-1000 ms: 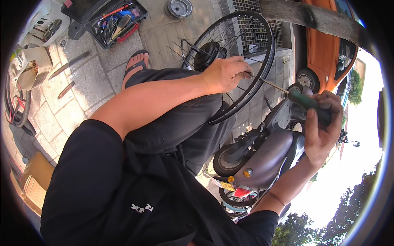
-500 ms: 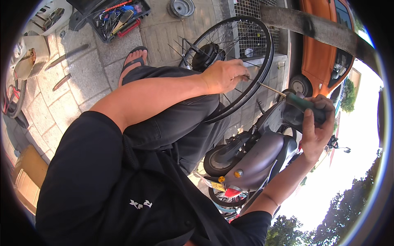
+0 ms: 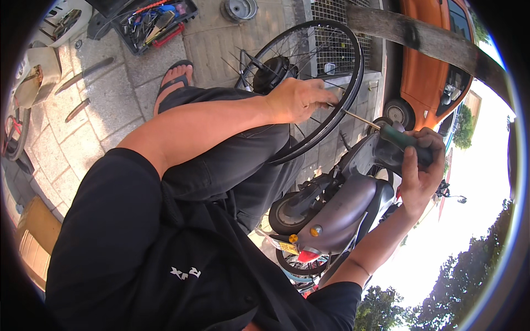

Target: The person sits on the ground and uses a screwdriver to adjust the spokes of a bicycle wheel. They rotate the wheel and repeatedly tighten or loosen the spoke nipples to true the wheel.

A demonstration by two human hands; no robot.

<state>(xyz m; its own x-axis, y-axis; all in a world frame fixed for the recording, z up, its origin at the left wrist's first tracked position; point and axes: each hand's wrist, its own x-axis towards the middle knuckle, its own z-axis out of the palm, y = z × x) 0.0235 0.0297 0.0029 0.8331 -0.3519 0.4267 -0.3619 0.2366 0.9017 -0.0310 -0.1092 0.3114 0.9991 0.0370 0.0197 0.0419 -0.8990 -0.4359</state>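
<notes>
A black-rimmed spoked wheel (image 3: 361,60) with a bulky black hub (image 3: 269,80) leans upright against my leg. My left hand (image 3: 298,101) is inside the rim, its fingers closed in a pinch on a thin spoke close to the rim's inner side. On the outer side, my right hand (image 3: 422,168) wraps round the dark green handle of a screwdriver (image 3: 396,138). Its metal shaft points at the rim, and the tip meets the rim's outer face opposite my left fingers. The exact contact of the tip is too small to make out. Several loose spokes stick out near the hub.
An open toolbox (image 3: 157,25) full of hand tools lies on the paving, with a metal drum-shaped part (image 3: 239,9) beside it. A parked scooter (image 3: 342,212) stands to the right, an orange car (image 3: 428,66) beyond. A wooden beam (image 3: 419,33) crosses the upper right.
The whole view has shifted slightly, so everything sits a little further left. Both hands keep their grips, and the screwdriver remains at the rim.
</notes>
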